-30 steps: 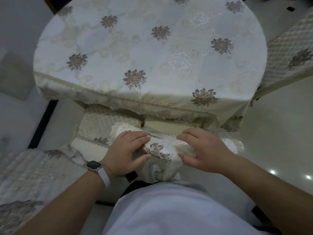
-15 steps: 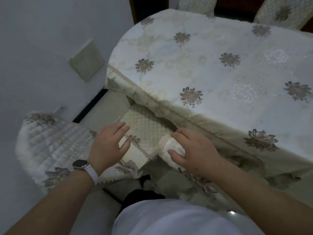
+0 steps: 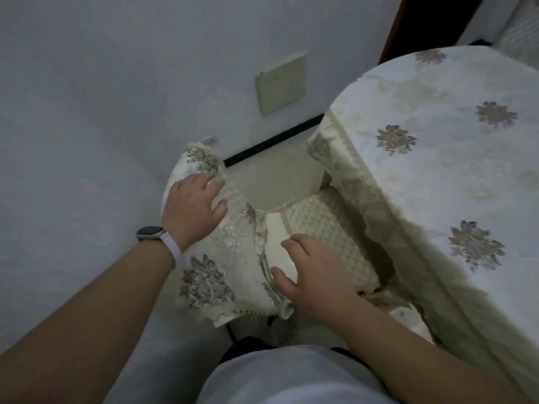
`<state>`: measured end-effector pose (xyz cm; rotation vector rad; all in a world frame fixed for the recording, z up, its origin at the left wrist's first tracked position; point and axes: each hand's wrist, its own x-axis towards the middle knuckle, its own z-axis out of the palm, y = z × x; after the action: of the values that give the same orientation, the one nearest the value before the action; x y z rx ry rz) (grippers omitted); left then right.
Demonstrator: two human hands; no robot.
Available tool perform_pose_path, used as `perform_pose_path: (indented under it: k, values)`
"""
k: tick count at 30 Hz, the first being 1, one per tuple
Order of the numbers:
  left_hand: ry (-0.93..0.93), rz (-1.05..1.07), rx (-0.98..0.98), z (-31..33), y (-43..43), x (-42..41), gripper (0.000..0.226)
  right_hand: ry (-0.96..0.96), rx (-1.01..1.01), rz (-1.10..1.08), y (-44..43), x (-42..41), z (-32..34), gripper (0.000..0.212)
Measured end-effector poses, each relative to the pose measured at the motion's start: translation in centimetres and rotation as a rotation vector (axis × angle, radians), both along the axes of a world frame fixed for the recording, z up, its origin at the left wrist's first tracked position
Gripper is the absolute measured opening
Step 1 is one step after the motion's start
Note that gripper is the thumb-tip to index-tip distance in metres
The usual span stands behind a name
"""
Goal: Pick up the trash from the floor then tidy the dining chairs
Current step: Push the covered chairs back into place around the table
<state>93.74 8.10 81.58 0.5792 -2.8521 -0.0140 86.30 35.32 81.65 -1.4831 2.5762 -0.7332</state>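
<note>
A dining chair stands between the wall and the table. Its back wears a cream cover with grey-brown flowers (image 3: 210,275). My left hand (image 3: 194,208), with a watch on the wrist, lies over the top of that covered back, fingers curled over the fabric and thumb against its side. The chair's quilted cream seat cushion (image 3: 326,228) reaches under the tablecloth. On the bare cream edge (image 3: 274,231) beside this cushion rests my right hand (image 3: 312,275), thumb spread, holding nothing. No trash is in view.
The round table (image 3: 437,176) with a flowered cloth fills the right side, its hem hanging over the seat. A white wall with a beige plate (image 3: 281,83) is close on the left. A strip of pale floor (image 3: 271,173) shows beyond the chair.
The view has swung left, from the table toward the wall. My left hand left the first chair back and landed on the covered back by the wall. My right hand followed leftward.
</note>
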Motion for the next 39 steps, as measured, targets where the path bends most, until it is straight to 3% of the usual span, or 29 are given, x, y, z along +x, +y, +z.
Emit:
perform_pose_path:
  k: [6,13,19,25,39]
  values:
    - [-0.040,0.218,0.052,-0.8,-2.7,3.8,0.049,-0.074,0.037,0.160,-4.7,2.3,-1.5,0.040]
    - [-0.087,0.399,0.256,-0.5,-3.6,5.0,0.070,-0.198,0.066,0.243,-9.6,5.6,-3.1,0.049]
    - [-0.045,0.338,0.435,-1.0,-5.2,6.0,0.084,-0.280,0.084,0.218,-11.9,7.8,-3.4,0.061]
    - [0.005,0.330,0.660,-1.9,-5.4,5.9,0.083,-0.337,0.077,0.117,-14.3,9.3,-4.0,0.070]
    - [0.103,0.365,0.716,-1.4,-1.6,3.4,0.080,-0.320,0.106,0.134,-11.9,6.1,-4.1,0.074]
